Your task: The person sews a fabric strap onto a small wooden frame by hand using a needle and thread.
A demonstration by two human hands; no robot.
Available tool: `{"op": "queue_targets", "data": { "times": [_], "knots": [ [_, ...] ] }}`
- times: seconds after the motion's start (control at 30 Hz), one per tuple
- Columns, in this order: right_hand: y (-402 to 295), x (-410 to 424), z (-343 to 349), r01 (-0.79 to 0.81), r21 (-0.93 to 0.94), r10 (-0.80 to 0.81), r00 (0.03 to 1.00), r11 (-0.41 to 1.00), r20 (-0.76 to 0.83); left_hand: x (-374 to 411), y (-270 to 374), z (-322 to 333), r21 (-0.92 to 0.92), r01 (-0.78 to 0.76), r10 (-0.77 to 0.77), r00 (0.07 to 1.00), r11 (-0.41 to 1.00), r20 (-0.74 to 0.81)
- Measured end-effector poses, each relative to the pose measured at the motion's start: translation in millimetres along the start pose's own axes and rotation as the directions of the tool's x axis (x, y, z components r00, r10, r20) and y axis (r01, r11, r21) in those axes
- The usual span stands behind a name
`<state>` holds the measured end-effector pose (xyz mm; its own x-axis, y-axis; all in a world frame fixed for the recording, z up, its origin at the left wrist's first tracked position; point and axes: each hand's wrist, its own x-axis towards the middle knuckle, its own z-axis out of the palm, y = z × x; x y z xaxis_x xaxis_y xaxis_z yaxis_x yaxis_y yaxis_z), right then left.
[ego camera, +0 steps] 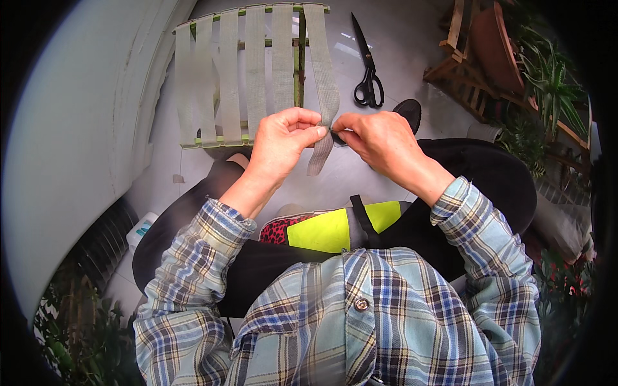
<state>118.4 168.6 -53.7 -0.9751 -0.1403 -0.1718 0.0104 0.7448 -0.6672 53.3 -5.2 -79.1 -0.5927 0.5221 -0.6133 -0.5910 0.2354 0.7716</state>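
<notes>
A grey-green woven webbing strap [324, 77] runs down from the far bar of a green metal frame. Its loose end [318, 159] hangs past my fingers. My left hand [282, 140] pinches the strap between thumb and fingers, the thumb lying on top. At the strap's right edge, my right hand [381, 140] has thumb and forefinger pinched together. A tiny dark spot shows at those fingertips; what it is cannot be made out. Several more straps [256, 62] stretch side by side across the green frame [298, 72], to the left of the loose one.
Black tailor's scissors [369, 72] lie shut on the tiled floor beyond my right hand. A wooden plant stand [454, 58] with potted plants [555, 82] is at right. A white panel [87, 96] borders the left. My shoe [275, 229] and a yellow-patched strap-on piece [321, 229] are below.
</notes>
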Motion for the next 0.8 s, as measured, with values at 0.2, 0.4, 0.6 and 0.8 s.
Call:
{"op": "queue_targets", "data": {
  "times": [0.2,0.4,0.6,0.8],
  "knots": [
    [0.4,-0.2,1.1,0.026,0.012,-0.026,1.0,1.0,-0.012,-0.1,2.0,1.1,0.023,0.011,-0.011,1.0,1.0,0.0],
    [0.8,-0.1,1.4,0.039,-0.003,-0.039,0.999,0.999,0.001,1.3,0.9,-0.9,0.007,0.02,-0.02,0.999,1.0,0.026],
    [-1.2,1.4,-9.0,-0.07,-0.007,0.071,0.996,0.997,0.062,0.3,0.6,-2.9,-0.134,0.11,-0.108,0.994,0.985,0.018],
    [-4.1,2.2,-19.2,-0.107,0.045,0.102,0.99,0.993,0.102,2.5,2.9,-8.0,-0.186,0.155,-0.149,0.988,0.97,0.045]
  ]
}}
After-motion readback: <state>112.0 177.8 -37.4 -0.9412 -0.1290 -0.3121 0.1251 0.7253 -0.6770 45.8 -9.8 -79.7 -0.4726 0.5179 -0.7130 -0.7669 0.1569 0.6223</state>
